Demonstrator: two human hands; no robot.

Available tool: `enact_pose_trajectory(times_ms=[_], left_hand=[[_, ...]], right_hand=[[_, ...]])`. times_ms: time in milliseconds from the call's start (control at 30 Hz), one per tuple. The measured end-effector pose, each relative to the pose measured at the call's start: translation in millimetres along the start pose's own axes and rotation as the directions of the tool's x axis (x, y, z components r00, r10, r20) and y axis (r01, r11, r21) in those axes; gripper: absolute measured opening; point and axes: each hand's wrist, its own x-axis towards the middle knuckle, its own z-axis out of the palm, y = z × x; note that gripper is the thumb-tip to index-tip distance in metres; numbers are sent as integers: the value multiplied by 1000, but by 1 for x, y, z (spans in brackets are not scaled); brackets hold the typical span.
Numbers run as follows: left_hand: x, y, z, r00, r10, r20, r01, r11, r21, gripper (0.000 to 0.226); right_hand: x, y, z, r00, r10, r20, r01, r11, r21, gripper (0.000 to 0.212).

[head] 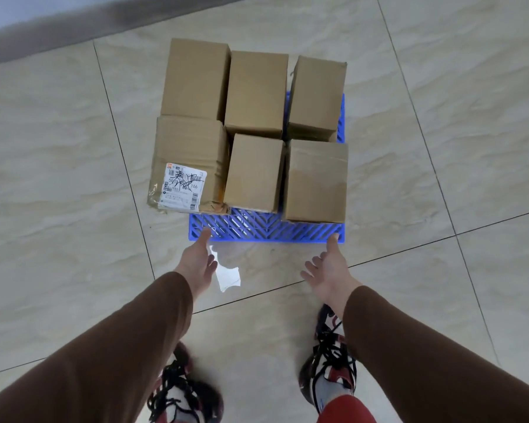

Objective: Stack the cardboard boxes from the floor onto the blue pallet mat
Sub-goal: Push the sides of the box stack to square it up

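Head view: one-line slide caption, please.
Six cardboard boxes sit on the blue pallet mat; left hand and right hand open, empty.

We see six boxes (255, 129) made of brown cardboard, dull and not shiny. The near left box (190, 163) looks crinkled and worn, and it has a white paper label (184, 186) with black scribbles. Some shiny clear tape runs over the near right box (316, 181). The blue mat (266, 228) looks like hard plastic with slits cut in it. The floor (58, 178) is smooth, glossy tile. Our sleeves (119, 346) are soft brown cloth.
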Motion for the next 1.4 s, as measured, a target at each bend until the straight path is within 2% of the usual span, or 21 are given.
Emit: enact_pose_trajectory(times_ms=[100, 167, 400, 533, 733, 967, 1000, 1100, 1200, 1233, 1400], left_hand=[[15, 0, 4, 999, -43, -16, 42, 995, -89, 83], [23, -4, 8, 999, -44, 13, 45, 993, -109, 88], [47, -5, 11, 992, -23, 126, 47, 981, -188, 91], [48, -2, 18, 991, -10, 133, 40, 973, -228, 91], [45, 22, 45, 986, 34, 166, 13, 961, -276, 90], [53, 65, 71, 972, 81, 223, -7, 950, -312, 84], [56, 71, 73, 971, 81, 226, -6, 949, -315, 83], [67, 89, 82, 964, 95, 248, -13, 951, -310, 85], [75, 106, 95, 965, 118, 234, -35, 942, -334, 80], [78, 112, 100, 964, 135, 229, -50, 938, -342, 77], [85, 137, 116, 963, 158, 219, -73, 933, -351, 68]], right_hand=[[9, 7, 20, 998, 26, 50, -28, 999, 42, 99], [12, 8, 31, 997, 20, 74, -24, 998, 56, 103], [18, 1, 39, 996, 0, 94, -6, 998, 55, 93], [22, -15, 39, 993, -14, 120, 14, 1000, -4, 88], [35, -61, 52, 989, -67, 135, 77, 994, -71, 95], [52, -124, 91, 970, -157, 186, 173, 982, -71, 94], [53, -135, 97, 966, -173, 191, 191, 979, -77, 98], [57, -163, 113, 958, -198, 208, 230, 962, -146, 127], [72, -192, 125, 949, -220, 227, 259, 954, -155, 105], [77, -201, 129, 948, -211, 239, 253, 954, -162, 104], [92, -237, 142, 946, -175, 275, 245, 937, -249, 118]])
